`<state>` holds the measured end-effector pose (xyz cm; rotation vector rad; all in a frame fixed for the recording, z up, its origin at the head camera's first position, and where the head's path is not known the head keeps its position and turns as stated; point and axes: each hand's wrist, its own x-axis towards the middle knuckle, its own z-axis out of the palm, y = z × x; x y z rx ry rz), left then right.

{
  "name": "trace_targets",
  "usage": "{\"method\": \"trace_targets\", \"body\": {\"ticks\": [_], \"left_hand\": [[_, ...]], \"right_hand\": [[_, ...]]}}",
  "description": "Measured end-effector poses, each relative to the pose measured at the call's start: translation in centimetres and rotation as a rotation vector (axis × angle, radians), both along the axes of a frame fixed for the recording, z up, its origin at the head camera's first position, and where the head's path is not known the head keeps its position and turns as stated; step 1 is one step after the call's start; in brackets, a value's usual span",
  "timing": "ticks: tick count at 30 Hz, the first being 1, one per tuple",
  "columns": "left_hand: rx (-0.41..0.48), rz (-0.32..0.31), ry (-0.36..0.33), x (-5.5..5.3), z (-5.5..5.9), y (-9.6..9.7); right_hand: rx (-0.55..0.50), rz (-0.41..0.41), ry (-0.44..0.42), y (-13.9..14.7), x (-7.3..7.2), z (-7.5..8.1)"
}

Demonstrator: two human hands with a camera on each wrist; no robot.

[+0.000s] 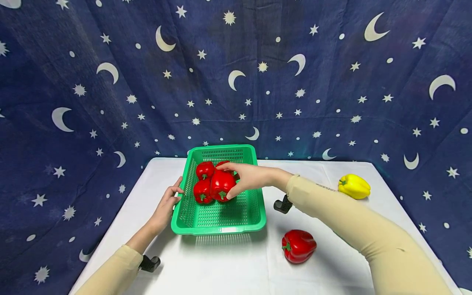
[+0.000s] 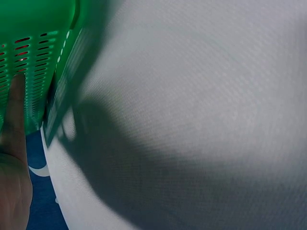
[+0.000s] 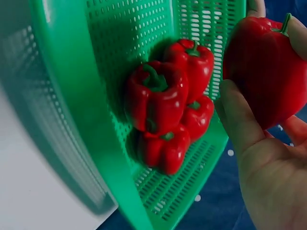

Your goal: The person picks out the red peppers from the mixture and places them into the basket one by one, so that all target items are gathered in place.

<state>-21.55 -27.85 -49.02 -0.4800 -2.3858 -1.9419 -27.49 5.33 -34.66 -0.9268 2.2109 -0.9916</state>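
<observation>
The right hand (image 1: 248, 177) reaches over the green basket (image 1: 220, 223) with its fingers and thumb curled round a red pepper (image 1: 221, 185), holding it above the basket's far half (in the right wrist view the pepper sits clear of the mesh, cupped against the palm). The left hand (image 1: 167, 205) lies against the basket's left wall, its fingers fairly straight and pressed on the rim and perforated side; it grips nothing that can be seen, and the left wrist view shows one straight finger (image 2: 14, 112) flat against the green mesh.

Inside the basket, towards its far end, red peppers (image 3: 169, 108) lie heaped together, touching one another and the far wall; the right wrist view shows four of them there, just beside the held one.

Outside the basket, near its right front corner, another red pepper (image 1: 298, 245) lies on the white tablecloth (image 1: 228, 266). A yellow pepper (image 1: 354, 186) lies well to the basket's right. Behind the basket hangs a dark blue cloth (image 1: 110, 82) printed with moons and stars.
</observation>
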Motion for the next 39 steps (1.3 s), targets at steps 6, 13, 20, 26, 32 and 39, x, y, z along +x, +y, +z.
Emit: {"method": "trace_targets", "body": {"ticks": [6, 13, 20, 26, 32, 39], "left_hand": [[0.011, 0.002, -0.002, 0.0, -0.1, -0.1], [0.004, 0.012, -0.002, 0.0, -0.2, -0.1], [0.009, 0.005, 0.002, 0.0, -0.3, -0.1], [0.017, -0.002, 0.003, -0.1, -0.2, -0.2], [0.019, 0.001, 0.0, -0.1, -0.2, -0.1], [0.007, 0.012, -0.009, -0.1, -0.1, -0.1]], "right_hand": [[0.067, 0.037, 0.021, -2.0, 0.3, -0.8], [0.088, 0.066, 0.019, -3.7, 0.8, -1.7], [0.143, 0.076, 0.058, -4.9, 1.2, -1.8], [0.166, 0.091, 0.053, -5.9, 1.4, -2.4], [0.189, 0.119, 0.032, -7.0, 1.6, -3.3], [0.26, 0.113, -0.014, -7.8, 1.8, -3.4]]}}
